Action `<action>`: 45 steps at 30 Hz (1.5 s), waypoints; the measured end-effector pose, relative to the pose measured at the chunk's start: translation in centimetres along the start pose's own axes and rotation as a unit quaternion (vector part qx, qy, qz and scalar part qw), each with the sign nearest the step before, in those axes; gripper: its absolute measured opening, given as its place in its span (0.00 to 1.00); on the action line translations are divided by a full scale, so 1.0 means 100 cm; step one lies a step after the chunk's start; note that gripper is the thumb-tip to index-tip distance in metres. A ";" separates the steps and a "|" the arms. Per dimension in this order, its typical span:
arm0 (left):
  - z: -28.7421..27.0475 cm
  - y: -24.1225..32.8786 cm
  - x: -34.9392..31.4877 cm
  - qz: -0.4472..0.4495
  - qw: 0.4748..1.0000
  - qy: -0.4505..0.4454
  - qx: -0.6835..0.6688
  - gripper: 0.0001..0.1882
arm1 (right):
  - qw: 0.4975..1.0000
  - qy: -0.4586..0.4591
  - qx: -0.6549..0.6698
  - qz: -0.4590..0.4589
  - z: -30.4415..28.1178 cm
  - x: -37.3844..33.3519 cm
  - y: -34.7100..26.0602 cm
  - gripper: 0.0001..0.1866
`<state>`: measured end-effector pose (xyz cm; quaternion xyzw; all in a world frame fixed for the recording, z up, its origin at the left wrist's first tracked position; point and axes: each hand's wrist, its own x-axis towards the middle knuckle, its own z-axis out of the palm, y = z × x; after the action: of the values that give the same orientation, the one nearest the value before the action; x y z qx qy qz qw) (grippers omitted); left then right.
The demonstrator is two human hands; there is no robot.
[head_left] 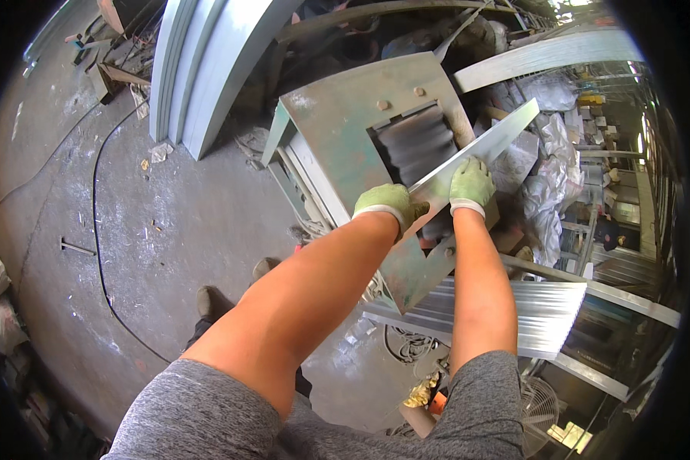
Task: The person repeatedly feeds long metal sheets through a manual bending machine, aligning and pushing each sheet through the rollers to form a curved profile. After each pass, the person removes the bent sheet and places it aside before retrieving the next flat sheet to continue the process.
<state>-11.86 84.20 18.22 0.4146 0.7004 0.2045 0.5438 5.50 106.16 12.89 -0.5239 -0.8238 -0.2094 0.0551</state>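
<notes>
A long flat metal profile (pixel 506 134), silvery and slightly shiny, lies slantwise across the top of a worn green-grey machine (pixel 337 100). Both my hands wear pale green gloves. Near the profile's closer end, my left hand (pixel 383 202) is closed on its left edge. Farther along, my right hand (pixel 472 182) grips it from the right side, fingers bent over its face. Under the profile, the machine's opening shows a dark, ribbed curtain (pixel 418 142). The profile and my hands partly cover that opening.
Tall pale metal profiles (pixel 199 69) stand at the back left. Ribbed metal sheets (pixel 544 310) lie on a frame to the right, near crumpled plastic wrap (pixel 548 199). A black cable (pixel 96 222) snakes over the floor. A fan (pixel 539 402) stands at the lower right.
</notes>
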 end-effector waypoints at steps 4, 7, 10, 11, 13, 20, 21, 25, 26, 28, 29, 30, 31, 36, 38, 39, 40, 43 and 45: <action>0.002 -0.020 -0.022 0.012 1.000 -0.001 -0.007 0.36 | 1.000 -0.015 0.015 0.004 -0.010 -0.025 -0.009 0.19; -0.002 -0.035 -0.042 0.003 1.000 0.012 -0.004 0.38 | 0.999 -0.015 0.040 0.000 -0.023 -0.041 -0.027 0.19; -0.003 -0.053 -0.064 0.017 1.000 0.007 0.020 0.37 | 0.999 -0.019 0.041 -0.012 -0.039 -0.060 -0.043 0.19; -0.002 -0.059 -0.072 0.007 0.999 0.011 0.031 0.34 | 0.999 -0.011 0.044 -0.018 -0.044 -0.069 -0.049 0.20; -0.003 -0.071 -0.083 0.005 1.000 -0.007 0.030 0.32 | 0.999 -0.026 0.041 -0.021 -0.054 -0.083 -0.061 0.20; 0.005 -0.135 -0.152 0.013 0.999 -0.005 0.039 0.36 | 0.996 -0.023 0.081 -0.022 -0.095 -0.155 -0.110 0.19; 0.005 -0.145 -0.162 0.020 0.999 0.003 0.031 0.37 | 0.996 -0.032 0.074 -0.023 -0.100 -0.166 -0.117 0.19; 0.014 -0.186 -0.198 -0.040 0.999 0.020 -0.001 0.39 | 0.995 -0.019 0.091 -0.030 -0.122 -0.212 -0.150 0.19; 0.015 -0.199 -0.208 -0.047 0.999 0.017 -0.004 0.39 | 0.994 -0.017 0.105 -0.021 -0.127 -0.224 -0.159 0.19; 0.018 -0.223 -0.229 -0.073 0.997 -0.007 -0.012 0.38 | 0.992 -0.063 0.103 -0.027 -0.139 -0.250 -0.174 0.21; 0.021 -0.236 -0.240 -0.070 0.997 0.008 -0.004 0.39 | 0.991 -0.082 0.101 -0.023 -0.145 -0.266 -0.182 0.21; 0.021 -0.249 -0.251 -0.071 0.997 0.008 0.001 0.40 | 0.990 -0.086 0.105 -0.025 -0.150 -0.280 -0.190 0.22; 0.021 -0.262 -0.262 -0.070 0.997 0.011 0.008 0.40 | 0.991 -0.057 0.116 -0.038 -0.154 -0.293 -0.199 0.22; 0.030 -0.321 -0.318 -0.092 0.995 0.005 0.042 0.40 | 0.986 -0.015 0.163 -0.034 -0.166 -0.363 -0.245 0.20; 0.033 -0.349 -0.340 -0.099 0.993 0.011 0.066 0.40 | 0.982 -0.011 0.181 -0.042 -0.175 -0.394 -0.260 0.20; 0.034 -0.363 -0.349 -0.105 0.991 0.011 0.079 0.40 | 0.981 -0.019 0.187 -0.052 -0.180 -0.407 -0.268 0.21; 0.034 -0.378 -0.361 -0.113 0.989 0.011 0.093 0.39 | 0.977 -0.022 0.203 -0.063 -0.187 -0.423 -0.276 0.22; 0.033 -0.430 -0.401 -0.096 0.992 0.045 0.072 0.39 | 0.966 -0.057 0.232 -0.095 -0.211 -0.468 -0.298 0.25; 0.033 -0.464 -0.435 -0.096 0.991 0.069 0.063 0.38 | 0.949 -0.103 0.271 -0.123 -0.229 -0.495 -0.310 0.25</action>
<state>-22.62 22.20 8.70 0.3642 0.7843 0.1351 0.4838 -2.93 44.09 9.33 -0.4023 -0.9089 0.0713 0.0839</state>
